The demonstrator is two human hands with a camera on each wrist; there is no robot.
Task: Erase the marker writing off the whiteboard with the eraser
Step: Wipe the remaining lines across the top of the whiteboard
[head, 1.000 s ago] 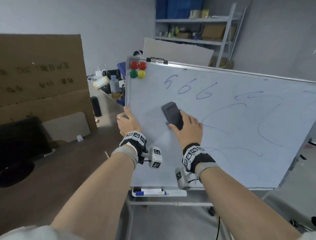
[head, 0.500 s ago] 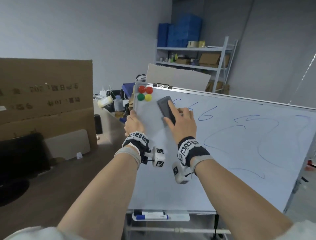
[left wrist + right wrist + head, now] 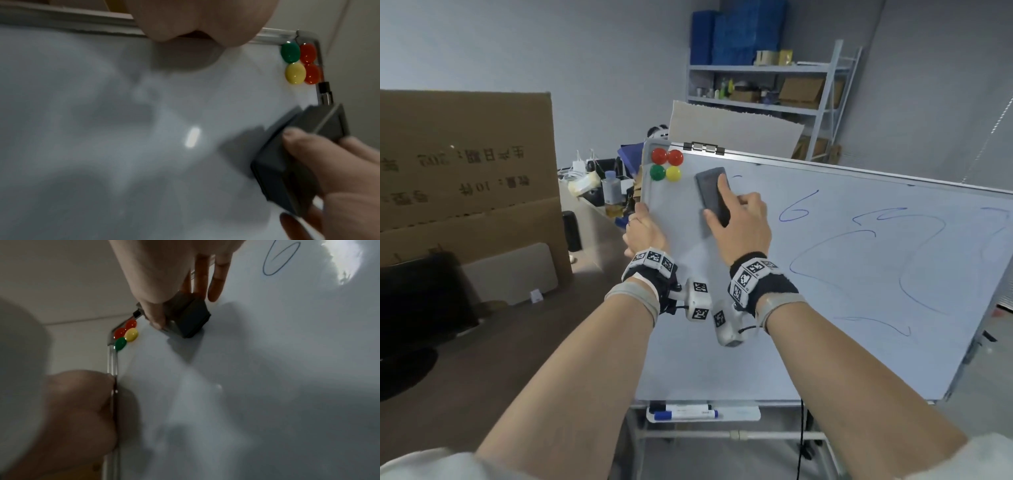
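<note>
The whiteboard (image 3: 722, 342) leans on its stand, with a blue "6" (image 3: 794, 209) and long looping blue lines (image 3: 859, 260) on its right half. A dark grey eraser (image 3: 710, 195) lies flat against the board near the top left. My right hand (image 3: 732, 212) holds it, index finger on its back and thumb on its lower side. The right wrist view shows the eraser (image 3: 191, 316) pinched between thumb and fingers, and the "6" (image 3: 281, 257) beyond. My left hand (image 3: 643, 229) grips the board's left edge, seen again as the left hand (image 3: 78, 410) in the right wrist view.
Several round magnets (image 3: 667, 165) sit in the board's top-left corner, just left of the eraser. A black clip (image 3: 703, 148) is on the top rim. A tray with markers (image 3: 685, 411) hangs below. A big cardboard box (image 3: 465, 171) and a cluttered desk (image 3: 602, 185) stand to the left.
My right hand slid the eraser up from the board's middle left to the top, over the written digits. Two of the three "6" marks are gone. The left hand kept its grip.
</note>
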